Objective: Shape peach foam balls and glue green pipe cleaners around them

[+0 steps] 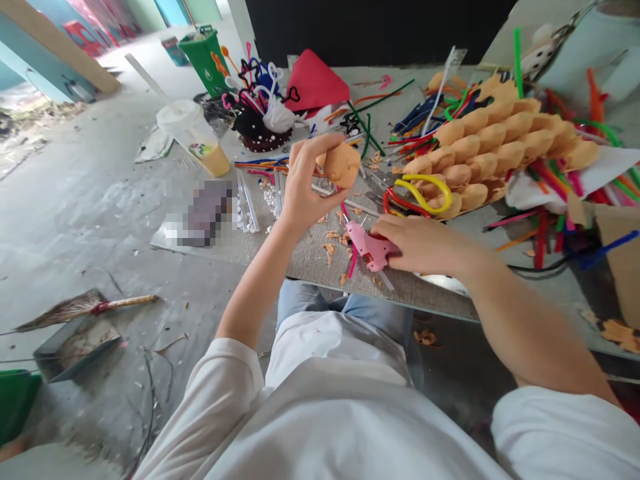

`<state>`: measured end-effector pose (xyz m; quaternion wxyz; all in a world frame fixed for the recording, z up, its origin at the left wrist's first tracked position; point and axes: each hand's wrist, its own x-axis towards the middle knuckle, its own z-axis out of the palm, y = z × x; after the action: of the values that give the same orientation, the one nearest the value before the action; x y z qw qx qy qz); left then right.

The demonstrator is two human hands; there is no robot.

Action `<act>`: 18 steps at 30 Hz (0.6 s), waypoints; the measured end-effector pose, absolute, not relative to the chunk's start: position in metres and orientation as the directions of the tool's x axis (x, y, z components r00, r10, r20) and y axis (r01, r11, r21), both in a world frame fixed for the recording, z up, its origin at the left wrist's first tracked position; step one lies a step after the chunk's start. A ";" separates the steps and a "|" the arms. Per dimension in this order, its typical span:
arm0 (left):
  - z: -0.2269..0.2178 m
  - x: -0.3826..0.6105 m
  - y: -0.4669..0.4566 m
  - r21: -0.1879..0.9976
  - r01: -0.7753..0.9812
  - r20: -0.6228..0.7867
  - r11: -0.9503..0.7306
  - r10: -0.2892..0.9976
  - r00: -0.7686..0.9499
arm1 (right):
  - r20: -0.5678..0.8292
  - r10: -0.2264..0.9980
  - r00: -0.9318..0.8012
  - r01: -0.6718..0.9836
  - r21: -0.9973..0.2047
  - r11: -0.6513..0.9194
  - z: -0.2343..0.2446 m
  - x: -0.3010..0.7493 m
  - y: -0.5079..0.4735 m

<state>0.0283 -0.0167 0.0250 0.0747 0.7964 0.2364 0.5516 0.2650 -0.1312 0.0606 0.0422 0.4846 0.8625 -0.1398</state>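
Observation:
My left hand (306, 193) is raised over the table, its thumb and fingers closed round a tan cup-shaped piece of egg tray (344, 165). Lower and to the right, my right hand (425, 243) grips a pink hot glue gun (364, 245), whose nozzle points up and left at the table's front. A clear glue stick (386, 280) sticks out of the gun's rear. Just beyond my right hand lie scissors with yellow and red handles (435, 192). Behind them rests a large tan egg tray (480, 150). Torn tan scraps (329, 250) are scattered beside the gun.
Colourful pipe cleaners (550, 177) lie at the right. A decorated dark piece with white beads (260, 137) stands at the back, near red paper (320, 83). A plastic drink cup (197, 137) stands at the table's left edge. A dustpan (77, 343) lies on the floor.

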 end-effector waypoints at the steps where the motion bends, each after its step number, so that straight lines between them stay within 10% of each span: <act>1: 0.025 0.028 -0.017 0.364 0.311 0.858 -0.878 0.446 0.256 | -0.187 0.835 -0.517 0.851 -0.220 0.478 0.062 0.266 -0.130; 10: 0.016 0.023 -0.009 0.493 0.348 0.795 -0.798 0.575 0.194 | 0.518 0.831 -0.201 0.686 -0.532 0.497 0.080 0.293 -0.126; 18: 0.006 0.024 0.001 0.485 0.327 0.783 -0.811 0.569 0.252 | 0.555 0.825 -0.103 0.760 -0.491 0.426 0.069 0.266 -0.130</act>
<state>0.0243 0.0006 0.0058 0.1119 0.7832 0.2859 0.5407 0.2664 -0.1297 0.0691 -0.4037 0.5344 0.7415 -0.0405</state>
